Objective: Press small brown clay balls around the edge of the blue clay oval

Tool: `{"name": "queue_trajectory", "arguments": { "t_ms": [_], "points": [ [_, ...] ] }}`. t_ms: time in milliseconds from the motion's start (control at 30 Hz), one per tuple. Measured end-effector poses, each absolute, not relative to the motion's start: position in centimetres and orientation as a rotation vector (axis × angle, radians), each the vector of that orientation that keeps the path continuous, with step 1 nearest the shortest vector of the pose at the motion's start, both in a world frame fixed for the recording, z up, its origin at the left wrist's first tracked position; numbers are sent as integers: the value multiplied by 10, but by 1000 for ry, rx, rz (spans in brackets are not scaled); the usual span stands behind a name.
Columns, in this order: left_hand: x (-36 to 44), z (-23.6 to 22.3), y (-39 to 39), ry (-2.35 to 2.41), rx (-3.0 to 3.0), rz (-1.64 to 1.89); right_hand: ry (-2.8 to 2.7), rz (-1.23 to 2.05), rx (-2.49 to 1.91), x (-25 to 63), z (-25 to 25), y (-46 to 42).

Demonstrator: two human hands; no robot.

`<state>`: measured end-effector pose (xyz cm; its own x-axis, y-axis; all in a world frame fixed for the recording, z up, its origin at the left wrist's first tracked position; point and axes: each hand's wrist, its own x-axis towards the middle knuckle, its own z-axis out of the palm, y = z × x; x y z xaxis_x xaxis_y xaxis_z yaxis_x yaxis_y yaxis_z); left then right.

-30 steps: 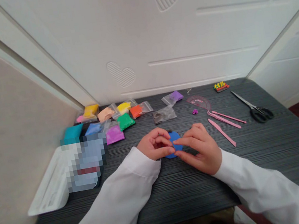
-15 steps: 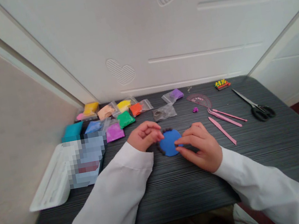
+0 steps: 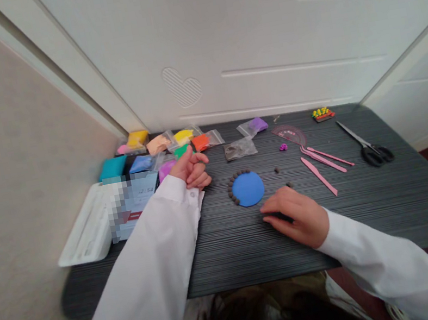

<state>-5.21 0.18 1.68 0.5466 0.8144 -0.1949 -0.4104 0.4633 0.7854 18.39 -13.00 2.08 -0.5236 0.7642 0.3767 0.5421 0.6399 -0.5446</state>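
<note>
A flat blue clay disc point(image 3: 248, 189) lies on the dark table, with a row of small dark clay balls point(image 3: 230, 186) around its left and upper edge. My right hand point(image 3: 296, 217) hovers just below and right of the disc, thumb and forefinger apart, nothing visible between them. One loose dark ball point(image 3: 276, 170) sits right of the disc; another dark piece point(image 3: 289, 184) shows just beyond my right knuckles. Left of the disc, away from it, my left hand point(image 3: 192, 171) is raised with loosely curled fingers and no visible object, partly covering the purple clay packet point(image 3: 166, 169).
Several bagged clays, such as the orange packet point(image 3: 200, 142), line the back. To the right lie a pink knife tool point(image 3: 319, 176), pink tweezers point(image 3: 325, 159), a protractor point(image 3: 290, 135) and black-handled scissors point(image 3: 370, 150). A white tray point(image 3: 81, 227) and a partly blurred device point(image 3: 137, 195) stand left.
My left hand has pulled away from the disc to the left. My right hand has drawn back from the disc's right edge, its pinch now opened. The camera view has shifted slightly.
</note>
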Motion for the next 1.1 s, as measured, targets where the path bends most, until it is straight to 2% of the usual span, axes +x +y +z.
{"name": "queue_trajectory", "arguments": {
  "t_ms": [300, 600, 1100],
  "points": [
    [-49, 20, 1, 529, 762, 790, -2438, 152, -1398, 203, 2, -185],
    [-52, 18, 2, 506, 769, 781, -2497, 121, -1559, 200, 11, -200],
    [-55, 10, 4, 454, 748, 788, -2543, 199, -1416, 199, 11, -201]
  ]
}}
